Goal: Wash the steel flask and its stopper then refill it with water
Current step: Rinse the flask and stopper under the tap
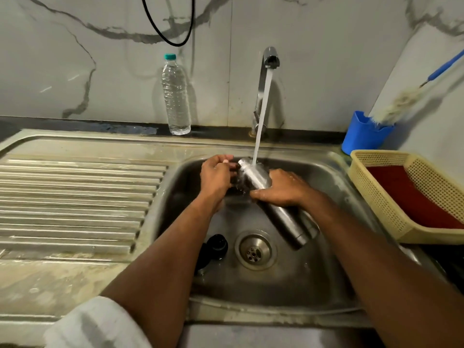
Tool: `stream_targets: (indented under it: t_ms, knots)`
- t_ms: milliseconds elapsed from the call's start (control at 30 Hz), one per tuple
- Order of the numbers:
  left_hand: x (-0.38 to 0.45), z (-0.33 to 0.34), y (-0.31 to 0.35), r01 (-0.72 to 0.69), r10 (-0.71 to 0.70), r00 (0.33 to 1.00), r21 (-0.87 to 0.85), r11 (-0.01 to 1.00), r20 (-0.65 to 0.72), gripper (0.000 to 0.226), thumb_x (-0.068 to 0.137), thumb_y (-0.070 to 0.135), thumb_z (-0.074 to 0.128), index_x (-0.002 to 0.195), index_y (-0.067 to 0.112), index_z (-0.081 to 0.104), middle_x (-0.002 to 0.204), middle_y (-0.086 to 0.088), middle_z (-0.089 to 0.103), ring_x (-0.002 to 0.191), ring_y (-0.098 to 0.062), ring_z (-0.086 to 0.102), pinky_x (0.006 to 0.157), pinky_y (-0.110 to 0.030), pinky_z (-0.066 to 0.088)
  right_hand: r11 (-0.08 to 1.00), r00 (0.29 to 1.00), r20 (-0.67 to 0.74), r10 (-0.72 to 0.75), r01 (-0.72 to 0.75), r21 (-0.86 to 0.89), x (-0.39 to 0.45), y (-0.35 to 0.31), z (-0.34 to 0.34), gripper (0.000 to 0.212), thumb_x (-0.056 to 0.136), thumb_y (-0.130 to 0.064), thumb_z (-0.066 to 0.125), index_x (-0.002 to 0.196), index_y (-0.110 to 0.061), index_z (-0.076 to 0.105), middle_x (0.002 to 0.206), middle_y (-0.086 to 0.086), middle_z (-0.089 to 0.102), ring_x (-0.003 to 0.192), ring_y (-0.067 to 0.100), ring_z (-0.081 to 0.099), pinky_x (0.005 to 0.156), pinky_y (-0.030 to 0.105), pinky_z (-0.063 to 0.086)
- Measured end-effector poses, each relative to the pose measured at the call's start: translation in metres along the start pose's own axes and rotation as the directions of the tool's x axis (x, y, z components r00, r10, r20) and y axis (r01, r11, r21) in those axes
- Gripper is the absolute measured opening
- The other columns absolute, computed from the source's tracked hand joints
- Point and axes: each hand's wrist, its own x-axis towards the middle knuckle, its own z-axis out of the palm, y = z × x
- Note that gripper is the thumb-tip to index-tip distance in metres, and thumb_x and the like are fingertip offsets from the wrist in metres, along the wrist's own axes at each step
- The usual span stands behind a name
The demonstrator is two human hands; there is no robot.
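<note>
The steel flask [273, 204] lies tilted over the sink basin [336, 187], its open neck up under the tap [270, 59] and its base down just right of the drain [255, 250]. A stream of water [261, 116] from the tap strikes the flask's shoulder and splashes. The right hand [281, 190] wraps around the middle of the flask, its grip closed on the body with fingers spread along the wet metal. The left hand [217, 175] sits just left of the flask's neck, fingers curled; a small pale bit shows at the fingertips, but I cannot tell what it holds or whether it touches the flask. The black stopper [215, 247] rests on the basin floor left of the drain, partly hidden by the left forearm. Behind the sink, left of the tap, a clear plastic water bottle [175, 96] with a teal cap stands on the worktop [75, 124]. Right of the tap, a blue cup [364, 134] holds a bottle brush [406, 99] leaning on the wall. A cream plastic basket [376, 197] with a red item inside sits at the sink's right edge. The ribbed drainboard [75, 202] spreads left of the basin.
</note>
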Motion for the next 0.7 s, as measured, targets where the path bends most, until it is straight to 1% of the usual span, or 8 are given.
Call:
stream_targets:
  t_ms: [100,167,267,367,433,533,633,700]
  knots:
    - [0.001,0.001,-0.002,-0.042,0.031,0.995,0.118,0.992,0.093,0.044,0.095,-0.004,0.053,0.126,0.023,0.066,0.123,-0.001,0.068,0.116,-0.019,0.066,0.09,-0.035,0.059,0.995,0.966,0.255,0.051,-0.026,-0.098,0.003,-0.006,-0.027,0.082,0.072,-0.063,0.079,0.134,-0.015,0.056,0.113,0.003,0.062,0.094,0.02,0.063,0.085,0.035,0.056]
    - [-0.002,0.0,-0.005,-0.182,0.112,0.964,0.29,0.94,0.239,0.057,0.088,-0.009,0.061,0.136,0.022,0.061,0.13,0.0,0.065,0.123,-0.017,0.062,0.105,-0.041,0.056,0.983,0.946,0.309,0.098,-0.044,-0.177,0.006,-0.01,-0.045,0.083,0.072,-0.061,0.081,0.136,-0.016,0.053,0.117,0.004,0.062,0.098,0.022,0.063,0.092,0.04,0.056]
    - [-0.008,-0.001,-0.009,-0.479,0.223,0.851,0.532,0.698,0.475,0.064,0.074,0.002,0.08,0.133,0.019,0.061,0.126,-0.003,0.064,0.118,-0.019,0.062,0.105,-0.04,0.053,0.935,0.938,0.316,0.142,-0.023,-0.353,0.008,-0.023,-0.062,0.085,0.063,-0.057,0.089,0.132,-0.018,0.059,0.115,0.005,0.064,0.1,0.025,0.064,0.096,0.045,0.055]
    - [-0.01,0.001,-0.01,-0.594,0.267,0.796,0.616,0.517,0.543,0.063,0.064,0.025,0.086,0.123,0.023,0.065,0.119,0.0,0.063,0.109,-0.021,0.062,0.096,-0.048,0.056,0.842,0.941,0.309,0.139,0.051,-0.536,0.004,-0.043,-0.072,0.072,0.06,-0.048,0.094,0.12,-0.019,0.065,0.104,0.004,0.065,0.094,0.024,0.064,0.089,0.041,0.055]
    - [-0.012,0.001,-0.009,-0.57,0.233,0.807,0.611,0.549,0.543,0.074,0.064,0.028,0.094,0.13,0.022,0.061,0.122,0.0,0.065,0.11,-0.021,0.063,0.098,-0.048,0.056,0.778,0.964,0.256,0.068,0.11,-0.619,0.0,-0.057,-0.081,0.065,0.065,-0.042,0.093,0.119,-0.018,0.064,0.104,0.002,0.063,0.094,0.022,0.062,0.083,0.038,0.051]
    - [-0.016,-0.002,-0.004,-0.442,0.175,0.871,0.58,0.684,0.458,0.097,0.062,0.029,0.1,0.145,0.017,0.051,0.125,0.008,0.061,0.114,-0.012,0.059,0.1,-0.031,0.051,0.736,0.978,0.194,-0.08,0.189,-0.65,-0.002,-0.073,-0.091,0.065,0.068,-0.04,0.092,0.119,-0.019,0.059,0.1,0.002,0.059,0.086,0.019,0.058,0.075,0.037,0.047]
    - [-0.012,-0.005,0.001,-0.335,0.167,0.925,0.527,0.781,0.341,0.084,0.067,0.016,0.097,0.141,0.018,0.056,0.128,-0.001,0.066,0.116,-0.018,0.063,0.096,-0.03,0.052,0.716,0.967,0.114,-0.228,0.246,-0.653,-0.001,-0.074,-0.096,0.066,0.064,-0.053,0.091,0.112,-0.021,0.059,0.095,0.001,0.059,0.082,0.018,0.056,0.07,0.036,0.046]
    - [-0.008,-0.009,0.003,-0.252,0.128,0.956,0.518,0.818,0.263,0.08,0.068,0.012,0.095,0.139,0.019,0.058,0.127,-0.003,0.067,0.114,-0.02,0.065,0.096,-0.031,0.054,0.723,0.947,0.005,-0.321,0.248,-0.644,0.001,-0.069,-0.105,0.072,0.058,-0.071,0.086,0.107,-0.024,0.061,0.092,0.0,0.059,0.083,0.019,0.058,0.067,0.033,0.045]
